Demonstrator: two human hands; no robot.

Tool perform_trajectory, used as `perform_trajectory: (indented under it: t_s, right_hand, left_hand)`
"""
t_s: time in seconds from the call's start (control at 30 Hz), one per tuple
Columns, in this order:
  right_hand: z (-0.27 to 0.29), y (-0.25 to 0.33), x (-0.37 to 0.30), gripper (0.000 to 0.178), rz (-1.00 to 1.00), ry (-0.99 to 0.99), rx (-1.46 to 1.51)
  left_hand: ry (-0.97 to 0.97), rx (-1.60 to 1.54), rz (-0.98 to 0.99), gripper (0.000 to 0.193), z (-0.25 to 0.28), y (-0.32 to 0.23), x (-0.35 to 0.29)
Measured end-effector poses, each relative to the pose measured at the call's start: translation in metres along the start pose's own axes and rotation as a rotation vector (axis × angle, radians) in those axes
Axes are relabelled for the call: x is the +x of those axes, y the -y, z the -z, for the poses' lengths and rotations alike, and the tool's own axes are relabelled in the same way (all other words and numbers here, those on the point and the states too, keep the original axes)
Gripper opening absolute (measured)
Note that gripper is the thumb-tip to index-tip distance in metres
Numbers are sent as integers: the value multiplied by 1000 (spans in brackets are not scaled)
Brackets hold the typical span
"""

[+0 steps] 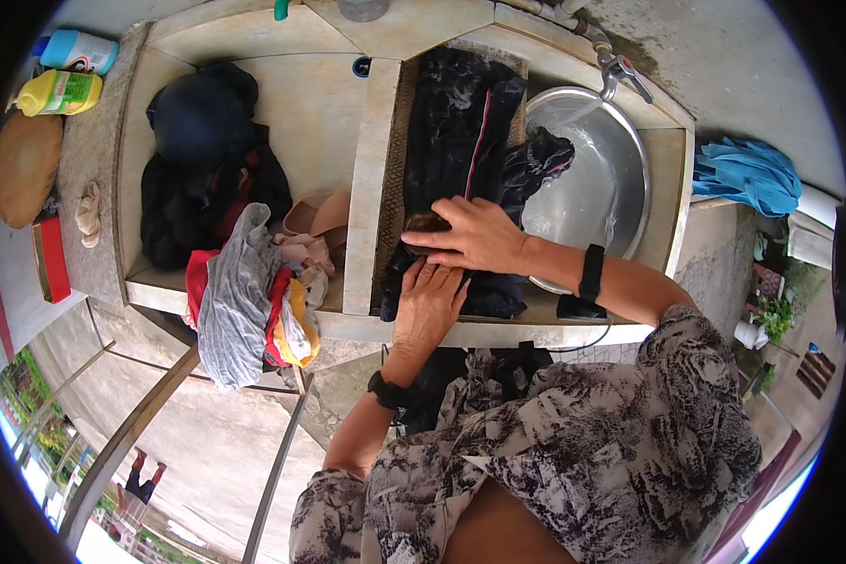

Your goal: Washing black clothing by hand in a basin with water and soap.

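A wet black garment (451,127) with a red and white side stripe lies stretched over the ridged washboard (395,169) in the middle of the sink. Suds show on its far end. My right hand (479,235) grips a brown oval scrubbing brush (427,228) and presses it on the near part of the cloth; its bristles are hidden. Just below, my left hand (425,310) lies on the garment with fingers extended, their tips close to the right hand. Part of the garment hangs toward a metal basin (597,179), where water runs from the tap (622,77).
The left basin (310,99) holds dark clothes (211,197); a grey garment (235,291) and other laundry drape over its front edge. Bottles (61,92) and a red box (52,258) stand on the left ledge. Blue cloth (744,177) hangs at the right.
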State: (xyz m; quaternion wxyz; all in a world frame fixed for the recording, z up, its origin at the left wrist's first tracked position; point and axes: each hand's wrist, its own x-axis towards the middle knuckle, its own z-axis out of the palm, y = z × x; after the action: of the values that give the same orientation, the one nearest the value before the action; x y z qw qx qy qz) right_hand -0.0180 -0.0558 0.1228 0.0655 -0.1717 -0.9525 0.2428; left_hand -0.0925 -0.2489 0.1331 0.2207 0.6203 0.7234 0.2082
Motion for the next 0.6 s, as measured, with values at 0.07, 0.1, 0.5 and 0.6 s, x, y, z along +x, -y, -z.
perform_trajectory:
  t_s: [0.07,0.1,0.5,0.6]
  right_hand:
    - [-6,-23,11,48,-14,6,-8]
    - [6,-45,39,49,-118,-24,-83]
    - [-2,4,5,50,-7,113,128]
    - [19,-80,85,42,-330,-199,-207]
  left_hand:
    - [-49,5,-28,35,3,-4,2]
    - [-52,0,-25,35,5,-4,2]
    - [-37,16,-4,34,2,-1,-1]
    - [-58,-10,-44,34,6,-8,6]
